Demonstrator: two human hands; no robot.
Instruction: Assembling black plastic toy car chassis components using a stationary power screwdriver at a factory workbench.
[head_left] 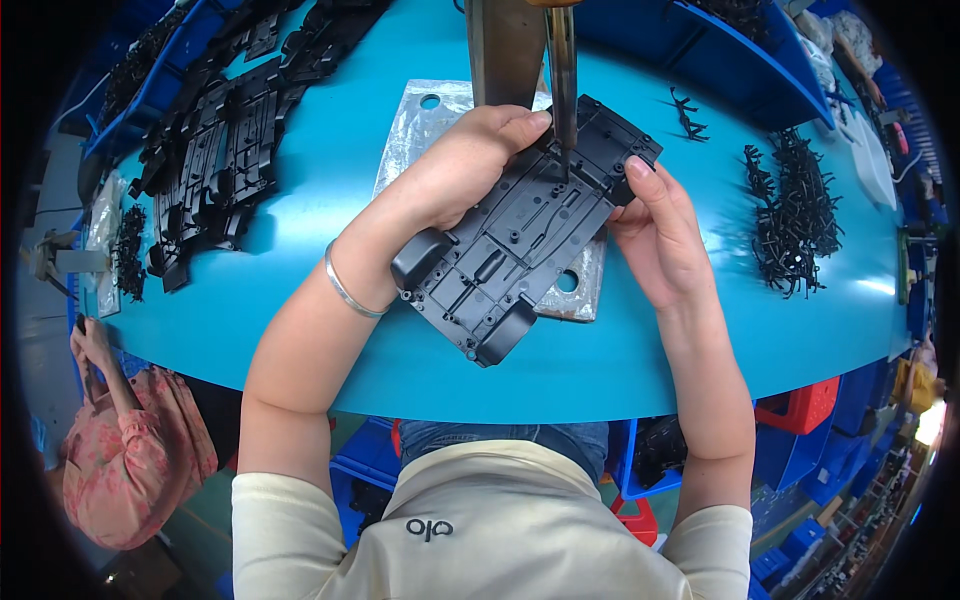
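Observation:
A black plastic chassis plate [510,240] with wheel-arch ends lies tilted across a grey metal base plate [420,125]. My left hand [485,150] grips its far left edge, the thumb stretched over the top near a vertical metal rod. My right hand [655,225] holds the right edge, thumb on top and fingers partly hidden beneath. The tip of the slim metal rod [565,120] comes down onto or just above the chassis plate between my hands; contact cannot be made out. Behind it stands a broad metal column [507,50].
More black chassis plates [225,150] are piled on the left of the turquoise table [330,180]. Small black branched parts [795,215] form a heap at right, with a few loose ones [687,115] nearer. Blue bins [740,60] stand behind. Another person [130,440] sits at the left.

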